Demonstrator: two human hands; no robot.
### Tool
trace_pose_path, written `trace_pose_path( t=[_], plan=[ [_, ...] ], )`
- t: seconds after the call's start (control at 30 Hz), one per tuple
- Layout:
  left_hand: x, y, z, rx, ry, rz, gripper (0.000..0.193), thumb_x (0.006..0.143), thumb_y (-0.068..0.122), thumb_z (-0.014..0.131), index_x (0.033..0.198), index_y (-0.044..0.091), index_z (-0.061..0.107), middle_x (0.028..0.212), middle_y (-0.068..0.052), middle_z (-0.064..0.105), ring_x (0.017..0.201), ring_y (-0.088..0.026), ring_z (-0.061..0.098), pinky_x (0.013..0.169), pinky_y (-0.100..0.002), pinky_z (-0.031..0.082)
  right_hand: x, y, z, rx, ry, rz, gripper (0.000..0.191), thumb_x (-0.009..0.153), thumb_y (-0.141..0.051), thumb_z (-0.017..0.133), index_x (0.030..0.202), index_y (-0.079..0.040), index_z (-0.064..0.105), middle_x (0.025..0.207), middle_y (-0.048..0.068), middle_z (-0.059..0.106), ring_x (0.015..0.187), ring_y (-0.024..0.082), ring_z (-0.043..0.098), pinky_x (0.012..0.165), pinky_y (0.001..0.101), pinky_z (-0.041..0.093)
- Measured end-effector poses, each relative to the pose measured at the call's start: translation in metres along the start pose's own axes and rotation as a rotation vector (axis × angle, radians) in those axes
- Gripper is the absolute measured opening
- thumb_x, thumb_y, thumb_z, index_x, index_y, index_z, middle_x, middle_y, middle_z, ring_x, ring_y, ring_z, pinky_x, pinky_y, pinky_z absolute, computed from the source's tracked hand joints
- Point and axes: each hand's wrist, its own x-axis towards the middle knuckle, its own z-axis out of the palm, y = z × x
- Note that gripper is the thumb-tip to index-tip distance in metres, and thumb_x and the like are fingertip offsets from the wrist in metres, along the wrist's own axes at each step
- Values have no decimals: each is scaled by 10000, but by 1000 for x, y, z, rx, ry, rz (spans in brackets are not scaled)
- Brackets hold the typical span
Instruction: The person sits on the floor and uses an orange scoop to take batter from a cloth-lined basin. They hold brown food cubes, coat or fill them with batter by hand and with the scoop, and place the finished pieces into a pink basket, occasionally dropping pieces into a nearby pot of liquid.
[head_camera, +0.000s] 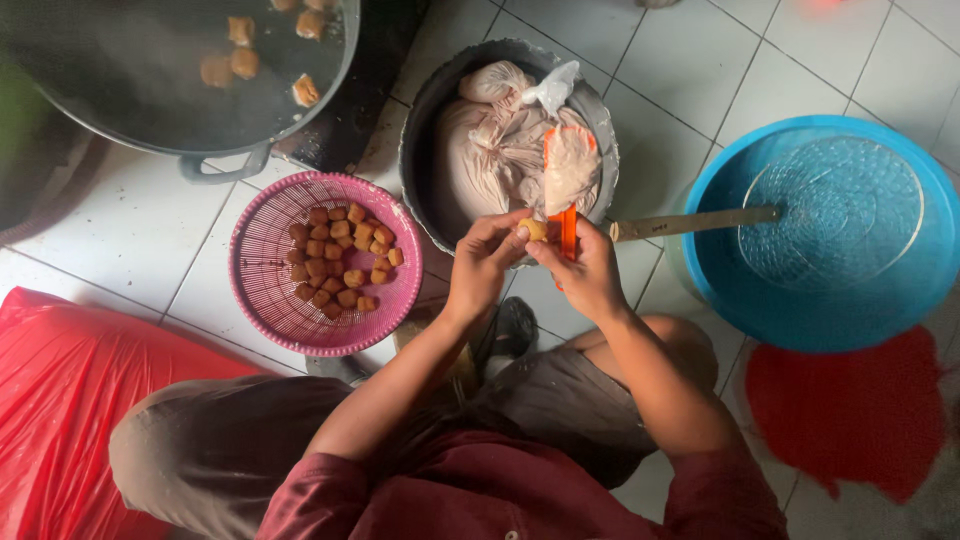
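My left hand (483, 262) and my right hand (585, 270) meet over the rim of a grey metal pot (425, 120), pinching one small golden-brown fried cube (533, 230) between their fingertips. My right hand also grips the orange handle of a spatula (568, 170), whose blade is smeared with pale paste and points up over the pot. Inside the pot lies a knotted plastic bag of pale paste (490, 140). To the left, a pink plastic basket (265, 290) holds several more of the brown cubes (340, 255).
A large wok of oil (150, 70) with a few frying pieces sits at top left. A blue basin (790, 300) at right holds a wire skimmer (845, 210) with a long wooden handle. Red plastic sheet (60, 400) lies at lower left, on white floor tiles.
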Motion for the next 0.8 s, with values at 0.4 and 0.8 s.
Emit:
trace_pose_path(
  t=[0.4, 0.8],
  plan=[
    [-2, -1, -11, 256, -54, 43, 216, 1014, 98, 690, 1155, -61, 653, 1122, -88, 759, 1071, -142, 678, 977, -300, 558, -7, 22, -4, -26, 54, -102, 158, 992, 14, 661, 1027, -62, 526, 835, -36, 534, 690, 18, 483, 605, 197, 409],
    [3, 14, -13, 110, -228, -210, 291, 1025, 217, 636, 1195, -16, 675, 1082, -42, 737, 1010, -129, 703, 918, -308, 577, -2, 13, -12, 80, 36, -11, 169, 997, -108, 679, 1078, -63, 538, 831, -46, 529, 622, 12, 429, 521, 205, 339]
  ],
)
